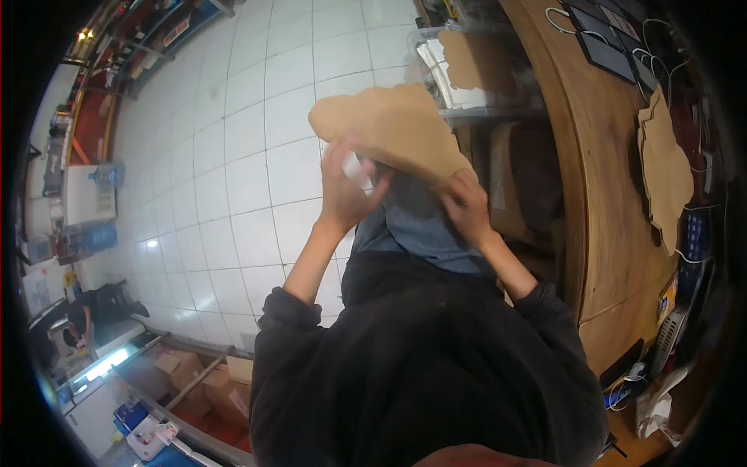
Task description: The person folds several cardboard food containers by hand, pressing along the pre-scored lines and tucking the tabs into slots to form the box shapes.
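A brown cardboard piece [393,124] with a wavy cut edge is held over my lap, tilted, above the tiled floor. My right hand [468,206] is closed on its lower right corner, thumb and fingers pinching the sheet. By the lower left edge, my left hand [348,185] has its fingers apart, slightly smeared by motion, with the fingertips right at the rim. On the wooden table to my right lies a stack of similar wavy-edged cardboard pieces [665,171].
Beyond my right hand stands a clear plastic bin [459,111] with white and brown sheets. The wooden table [622,241] holds dark panels [603,47] and cables. Cardboard boxes [226,393] sit at lower left; a person [89,315] is at far left.
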{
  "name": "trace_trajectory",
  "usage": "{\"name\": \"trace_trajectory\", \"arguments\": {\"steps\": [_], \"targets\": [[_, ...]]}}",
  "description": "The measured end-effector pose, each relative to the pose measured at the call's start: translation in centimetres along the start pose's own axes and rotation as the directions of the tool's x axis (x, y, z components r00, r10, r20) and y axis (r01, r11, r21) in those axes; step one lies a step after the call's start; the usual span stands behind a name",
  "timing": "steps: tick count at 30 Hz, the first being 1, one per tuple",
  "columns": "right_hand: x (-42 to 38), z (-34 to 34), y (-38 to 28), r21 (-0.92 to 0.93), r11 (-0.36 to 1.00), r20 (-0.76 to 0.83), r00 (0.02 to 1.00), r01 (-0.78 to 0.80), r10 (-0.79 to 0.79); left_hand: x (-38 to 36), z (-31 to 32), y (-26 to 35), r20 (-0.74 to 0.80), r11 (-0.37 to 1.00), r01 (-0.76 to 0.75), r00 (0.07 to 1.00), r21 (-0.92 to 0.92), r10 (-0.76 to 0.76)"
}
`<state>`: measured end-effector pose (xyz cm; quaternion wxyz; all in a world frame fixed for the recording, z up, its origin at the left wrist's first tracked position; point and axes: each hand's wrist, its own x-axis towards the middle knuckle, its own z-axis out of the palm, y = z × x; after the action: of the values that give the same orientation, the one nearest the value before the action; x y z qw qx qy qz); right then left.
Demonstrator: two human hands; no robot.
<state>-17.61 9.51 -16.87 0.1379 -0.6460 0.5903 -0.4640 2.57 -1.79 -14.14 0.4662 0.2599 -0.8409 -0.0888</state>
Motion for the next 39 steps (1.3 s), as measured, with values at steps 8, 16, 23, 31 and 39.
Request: {"name": "trace_trajectory", "arguments": {"steps": [8, 16, 23, 31, 39], "targets": [[0.4, 1.7, -3.0, 0.033, 0.999, 0.429, 0.903, -0.043, 0.025, -2.5, -0.6, 4.4, 0.616, 0.821, -0.247, 0.773, 0.515, -0.154], [5.7, -4.5, 1.8, -0.298, 0.926, 0.342, 0.932, 0.231, -0.123, -2.5, -0.8, 0.9, 0.578, 0.871, -0.346, 0.811, 0.350, 0.090], [-1.9, -2.6, 1.3, -0.494, 0.834, 0.194, 0.966, 0.245, -0.169, -1.8, -2.1, -3.1, 0.558, 0.766, -0.635, 0.671, 0.095, 0.488], [-3.6, -0.9, 2.1, -0.451, 0.795, 0.227, 0.914, 0.405, -0.336, -5.4, -2.0, -2.8, 0.700, 0.861, -0.508, 0.612, -0.008, 0.368], [-1.5, -1.8, 1.2, -0.208, 0.964, 0.360, 0.929, 0.168, -0.084, -7.3, -1.1, -4.2, 0.610, 0.961, -0.241, 0.745, -0.132, 0.271]]}}
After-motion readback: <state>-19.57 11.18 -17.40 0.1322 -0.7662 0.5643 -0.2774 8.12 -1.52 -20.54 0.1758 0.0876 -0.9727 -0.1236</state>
